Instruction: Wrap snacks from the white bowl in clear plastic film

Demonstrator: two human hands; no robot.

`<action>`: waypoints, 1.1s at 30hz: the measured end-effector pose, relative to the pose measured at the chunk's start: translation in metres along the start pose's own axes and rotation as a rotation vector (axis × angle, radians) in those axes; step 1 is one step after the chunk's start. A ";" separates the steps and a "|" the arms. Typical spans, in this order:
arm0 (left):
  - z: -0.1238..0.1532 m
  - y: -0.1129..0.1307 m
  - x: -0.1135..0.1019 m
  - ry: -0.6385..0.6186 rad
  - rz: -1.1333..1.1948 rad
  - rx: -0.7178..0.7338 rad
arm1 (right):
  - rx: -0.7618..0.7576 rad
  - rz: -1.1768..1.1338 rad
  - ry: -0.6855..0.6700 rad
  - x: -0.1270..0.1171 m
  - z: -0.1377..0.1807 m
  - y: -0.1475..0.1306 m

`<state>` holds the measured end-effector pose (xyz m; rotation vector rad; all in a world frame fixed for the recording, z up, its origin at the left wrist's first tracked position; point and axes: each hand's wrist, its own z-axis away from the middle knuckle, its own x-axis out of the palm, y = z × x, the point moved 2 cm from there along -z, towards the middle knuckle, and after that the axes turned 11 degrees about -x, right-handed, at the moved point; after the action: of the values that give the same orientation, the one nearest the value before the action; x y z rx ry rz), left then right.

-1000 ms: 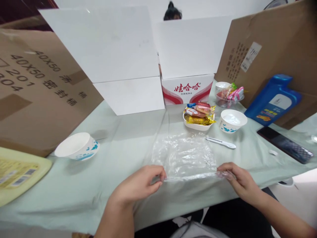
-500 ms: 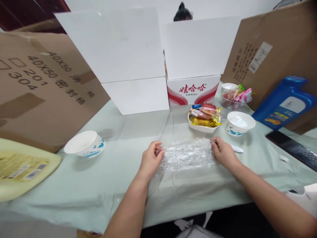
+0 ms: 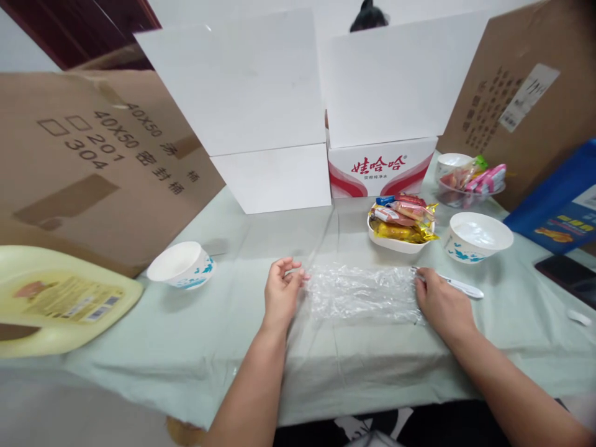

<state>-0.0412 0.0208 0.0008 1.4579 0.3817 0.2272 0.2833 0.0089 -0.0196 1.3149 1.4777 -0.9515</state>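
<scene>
A folded sheet of clear plastic wrap [image 3: 363,293] lies flat on the pale green tablecloth [image 3: 186,335] between my hands. My left hand [image 3: 280,292] rests at its left edge with the fingers curled loosely and apart, just off the film. My right hand [image 3: 440,303] lies on the sheet's right end with the fingers pressed down on it. A white pen-like utility knife [image 3: 459,285] lies just beyond my right hand's fingertips.
A white dish of wrapped snacks [image 3: 401,225] and an empty paper bowl [image 3: 478,236] stand behind the wrap; another paper bowl [image 3: 180,265] sits left. A yellow jug [image 3: 56,298], blue jug [image 3: 563,208], phone [image 3: 565,272], white boxes [image 3: 274,124] and cardboard sheets [image 3: 93,161] ring the table.
Both hands carried the near edge of the wrap away from me and folded it over into a narrower strip. The left hand's pinch has loosened; the right hand now presses flat.
</scene>
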 end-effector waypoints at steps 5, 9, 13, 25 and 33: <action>0.002 -0.001 0.000 -0.179 0.100 -0.166 | -0.019 -0.002 -0.006 0.002 -0.001 0.000; 0.016 0.003 -0.002 -0.382 0.020 -0.170 | -0.001 -0.008 -0.011 0.003 -0.002 -0.001; 0.027 0.001 0.000 -0.637 -0.141 -0.169 | -0.003 -0.008 -0.040 0.002 -0.003 -0.002; 0.015 -0.003 -0.001 -0.364 -0.423 -0.062 | 0.071 0.015 -0.063 -0.006 0.005 0.010; 0.017 0.003 -0.007 -0.288 -0.548 -0.036 | 0.082 -0.054 0.037 -0.006 0.005 0.008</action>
<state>-0.0409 0.0030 0.0056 1.2755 0.5202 -0.4094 0.2920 0.0034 -0.0154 1.3640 1.5232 -1.0366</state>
